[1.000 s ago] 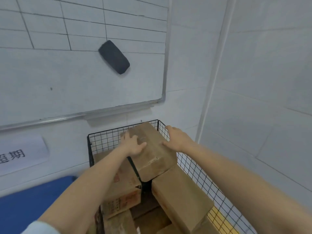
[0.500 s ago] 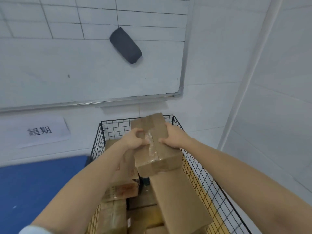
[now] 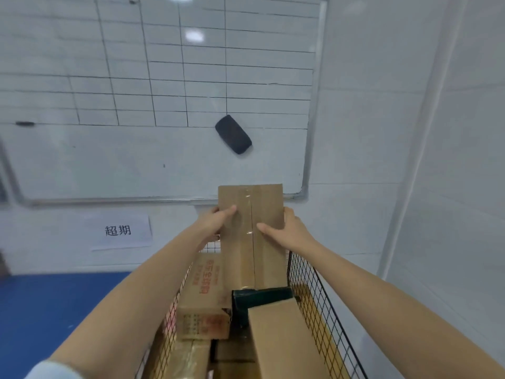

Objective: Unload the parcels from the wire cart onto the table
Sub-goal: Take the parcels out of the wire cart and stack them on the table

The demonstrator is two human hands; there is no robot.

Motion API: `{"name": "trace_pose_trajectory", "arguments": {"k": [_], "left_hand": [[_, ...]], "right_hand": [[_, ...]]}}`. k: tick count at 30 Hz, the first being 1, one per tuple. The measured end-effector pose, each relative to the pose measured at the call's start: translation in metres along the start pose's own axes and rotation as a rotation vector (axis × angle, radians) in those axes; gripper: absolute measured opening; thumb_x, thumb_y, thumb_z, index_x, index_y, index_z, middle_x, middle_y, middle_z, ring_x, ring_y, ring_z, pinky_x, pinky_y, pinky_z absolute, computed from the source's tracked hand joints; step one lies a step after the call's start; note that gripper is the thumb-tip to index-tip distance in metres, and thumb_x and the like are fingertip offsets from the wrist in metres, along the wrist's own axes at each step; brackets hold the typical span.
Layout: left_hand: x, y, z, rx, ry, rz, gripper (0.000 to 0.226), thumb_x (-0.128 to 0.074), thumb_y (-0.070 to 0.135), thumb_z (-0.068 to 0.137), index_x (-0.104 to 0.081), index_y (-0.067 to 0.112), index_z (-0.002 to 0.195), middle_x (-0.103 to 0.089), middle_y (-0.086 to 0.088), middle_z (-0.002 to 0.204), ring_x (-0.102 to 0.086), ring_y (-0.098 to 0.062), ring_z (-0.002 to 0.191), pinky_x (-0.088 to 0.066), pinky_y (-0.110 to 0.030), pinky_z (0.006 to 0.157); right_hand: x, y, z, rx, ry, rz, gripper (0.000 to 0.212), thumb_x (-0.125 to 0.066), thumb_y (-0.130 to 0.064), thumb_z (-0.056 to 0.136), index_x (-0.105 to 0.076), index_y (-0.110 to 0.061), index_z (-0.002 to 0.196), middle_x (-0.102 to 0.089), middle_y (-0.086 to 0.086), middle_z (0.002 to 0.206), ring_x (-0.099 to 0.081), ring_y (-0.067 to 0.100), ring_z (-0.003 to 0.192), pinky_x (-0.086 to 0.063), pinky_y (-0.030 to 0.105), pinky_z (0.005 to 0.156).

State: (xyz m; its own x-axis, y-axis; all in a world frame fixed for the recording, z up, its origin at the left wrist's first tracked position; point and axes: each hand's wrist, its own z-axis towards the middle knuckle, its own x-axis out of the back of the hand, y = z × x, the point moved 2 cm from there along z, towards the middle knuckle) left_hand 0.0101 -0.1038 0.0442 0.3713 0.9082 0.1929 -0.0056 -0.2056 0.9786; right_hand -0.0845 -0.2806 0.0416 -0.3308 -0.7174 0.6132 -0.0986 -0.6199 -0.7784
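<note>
Several cardboard parcels fill the wire cart (image 3: 314,291) at bottom centre: a plain carton (image 3: 281,340) nearest, a red-printed carton (image 3: 203,305) to its left and a dark green box (image 3: 262,296) behind. Above them, at frame centre, I hold a taped brown parcel (image 3: 251,242), my left hand (image 3: 216,222) and right hand (image 3: 287,231) clamped on its sides, thumbs on its face. A blue surface (image 3: 54,310) lies lower left. Beyond hangs a whiteboard (image 3: 136,149) with a black eraser (image 3: 232,134).

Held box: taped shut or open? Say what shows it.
Taped shut. Clear tape runs down the centre seam of the box, and its flaps lie flat.
</note>
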Motion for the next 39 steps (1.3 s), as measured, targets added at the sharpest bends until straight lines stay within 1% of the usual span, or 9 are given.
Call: {"name": "trace_pose_trajectory", "arguments": {"k": [6, 12, 15, 18, 20, 24, 27, 34, 39], "left_hand": [[0.007, 0.009, -0.023, 0.032, -0.079, -0.092, 0.060, -0.030, 0.076, 0.085, -0.059, 0.025, 0.101, -0.062, 0.000, 0.102, -0.061, -0.023, 0.093, -0.050, -0.041, 0.089], [0.022, 0.006, -0.027, 0.111, 0.033, -0.136, 0.060, -0.052, 0.058, 0.088, -0.028, 0.022, 0.130, -0.050, -0.009, 0.109, -0.059, -0.036, 0.100, -0.054, -0.058, 0.079], [0.031, 0.007, -0.027, 0.087, -0.022, -0.166, 0.065, -0.055, 0.044, 0.092, -0.016, 0.041, 0.143, -0.050, -0.011, 0.121, -0.058, -0.035, 0.103, -0.056, -0.056, 0.073], [0.034, 0.010, -0.026, 0.041, -0.093, -0.167, 0.044, -0.054, 0.025, 0.095, -0.038, 0.037, 0.135, -0.056, -0.005, 0.113, -0.058, -0.028, 0.100, -0.055, -0.057, 0.077], [0.034, 0.010, -0.024, 0.023, -0.106, -0.173, 0.033, -0.055, 0.018, 0.094, -0.046, 0.031, 0.123, -0.055, -0.006, 0.114, -0.056, -0.028, 0.103, -0.051, -0.061, 0.083], [0.029, 0.000, -0.017, 0.063, -0.051, -0.140, 0.023, -0.057, 0.044, 0.091, -0.047, 0.026, 0.101, -0.055, -0.001, 0.107, -0.054, -0.022, 0.099, -0.050, -0.050, 0.082], [0.026, -0.013, -0.013, 0.093, 0.017, -0.101, 0.019, -0.060, 0.032, 0.091, -0.043, 0.024, 0.085, -0.053, 0.000, 0.086, -0.050, -0.016, 0.075, -0.041, -0.027, 0.061], [0.032, -0.043, -0.010, 0.192, -0.094, -0.084, 0.070, -0.059, 0.005, 0.089, -0.022, 0.029, 0.145, -0.047, -0.006, 0.134, -0.055, -0.023, 0.103, -0.052, -0.039, 0.055], [0.030, -0.059, -0.015, 0.266, -0.215, 0.057, 0.065, -0.058, 0.003, 0.089, -0.027, 0.023, 0.143, -0.047, -0.006, 0.133, -0.057, -0.039, 0.107, -0.055, -0.061, 0.066]], "right_hand": [[0.012, -0.017, -0.009, -0.139, 0.044, 0.108, 0.099, -0.027, -0.085, 0.077, -0.034, -0.011, 0.143, -0.042, 0.006, 0.145, -0.043, 0.024, 0.129, -0.043, 0.032, 0.089], [0.007, -0.029, -0.005, -0.189, 0.094, 0.119, 0.126, -0.007, -0.100, 0.052, -0.039, -0.016, 0.140, -0.050, 0.004, 0.131, -0.051, 0.026, 0.116, -0.045, 0.048, 0.098], [0.001, -0.025, -0.002, -0.219, 0.072, 0.171, 0.106, -0.029, -0.089, 0.066, -0.036, -0.014, 0.140, -0.048, 0.007, 0.139, -0.050, 0.028, 0.123, -0.042, 0.050, 0.103], [-0.003, -0.023, 0.000, -0.178, 0.046, 0.184, 0.062, -0.050, -0.050, 0.087, -0.034, -0.016, 0.136, -0.053, 0.005, 0.124, -0.055, 0.023, 0.109, -0.045, 0.047, 0.099], [-0.008, -0.022, 0.000, -0.174, -0.021, 0.182, 0.070, -0.058, -0.041, 0.082, -0.024, -0.022, 0.141, -0.055, 0.002, 0.117, -0.058, 0.021, 0.103, -0.049, 0.044, 0.093], [-0.019, -0.017, -0.005, -0.177, -0.054, 0.204, 0.064, -0.057, -0.060, 0.084, -0.033, -0.018, 0.126, -0.053, -0.003, 0.107, -0.057, 0.015, 0.096, -0.052, 0.037, 0.084], [-0.025, -0.014, -0.008, -0.194, -0.033, 0.110, 0.059, -0.057, -0.059, 0.085, -0.034, -0.017, 0.119, -0.052, 0.003, 0.118, -0.056, 0.018, 0.102, -0.050, 0.039, 0.090], [-0.034, -0.008, -0.014, -0.186, -0.086, 0.060, 0.090, -0.077, -0.028, 0.079, -0.016, -0.014, 0.144, -0.052, 0.001, 0.122, -0.050, 0.014, 0.101, -0.044, 0.028, 0.090], [-0.042, -0.002, -0.020, -0.172, -0.121, 0.011, 0.085, -0.083, -0.021, 0.072, -0.030, -0.017, 0.139, -0.051, 0.001, 0.133, -0.051, 0.014, 0.107, -0.041, 0.028, 0.094]]}}
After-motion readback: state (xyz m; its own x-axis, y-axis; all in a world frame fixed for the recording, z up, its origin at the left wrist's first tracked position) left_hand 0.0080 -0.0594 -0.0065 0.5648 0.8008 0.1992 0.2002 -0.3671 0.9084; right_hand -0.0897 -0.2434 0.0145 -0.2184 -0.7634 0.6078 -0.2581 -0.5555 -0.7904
